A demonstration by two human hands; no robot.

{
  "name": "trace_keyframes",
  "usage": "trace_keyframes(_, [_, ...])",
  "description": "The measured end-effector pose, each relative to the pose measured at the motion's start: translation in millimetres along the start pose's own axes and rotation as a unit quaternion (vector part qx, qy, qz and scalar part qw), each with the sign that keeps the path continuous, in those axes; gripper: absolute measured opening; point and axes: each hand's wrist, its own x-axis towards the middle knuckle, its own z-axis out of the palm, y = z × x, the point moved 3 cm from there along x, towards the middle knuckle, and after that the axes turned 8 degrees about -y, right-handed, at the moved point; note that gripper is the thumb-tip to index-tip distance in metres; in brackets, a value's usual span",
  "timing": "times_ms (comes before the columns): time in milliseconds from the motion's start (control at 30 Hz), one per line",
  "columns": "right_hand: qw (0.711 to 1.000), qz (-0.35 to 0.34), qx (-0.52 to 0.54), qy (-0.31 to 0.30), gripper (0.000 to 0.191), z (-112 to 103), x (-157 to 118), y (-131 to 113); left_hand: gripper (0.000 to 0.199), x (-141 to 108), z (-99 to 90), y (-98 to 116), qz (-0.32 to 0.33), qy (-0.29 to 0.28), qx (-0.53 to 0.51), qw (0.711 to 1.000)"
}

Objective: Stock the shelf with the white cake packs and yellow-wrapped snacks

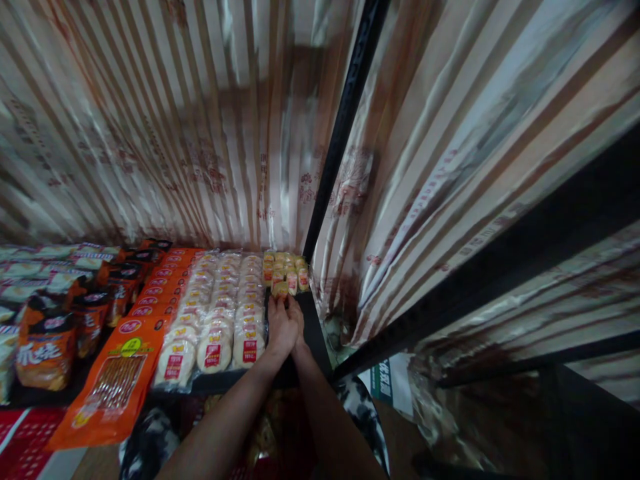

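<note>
A: From the left: black-and-orange bags (pixel 46 347), then orange packets (pixel 117 377), the nearest jutting over the front edge!
B: Next, three rows of round white packs (pixel 215 343), overlapping, and the left hand (pixel 281 328) just beside the last row.
A: Grasping?
B: Yes, a small yellow packet (pixel 280 289), pinched at the fingertips, at the near edge of a small-packet cluster (pixel 270 269). Touching them? Can't tell.
A: Right hand (pixel 297 320)?
B: Against the left, fingers on that same packet! Then black shelf (pixel 311 327), black post (pixel 345 120) at the corner.
</note>
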Motion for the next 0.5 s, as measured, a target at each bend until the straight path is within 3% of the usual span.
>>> trace_keyframes(300, [0.999,0.021,0.046,-0.006,0.049,-1.1,15.8,-2.1,0.05,11.2,26.0,7.7,-0.016,0.013,-0.007,1.0])
trace_keyframes(500, [0.998,0.025,0.049,-0.015,0.047,5.9,20.0,4.7,0.042,17.4,10.7,-5.0,-0.01,0.011,0.009,1.0])
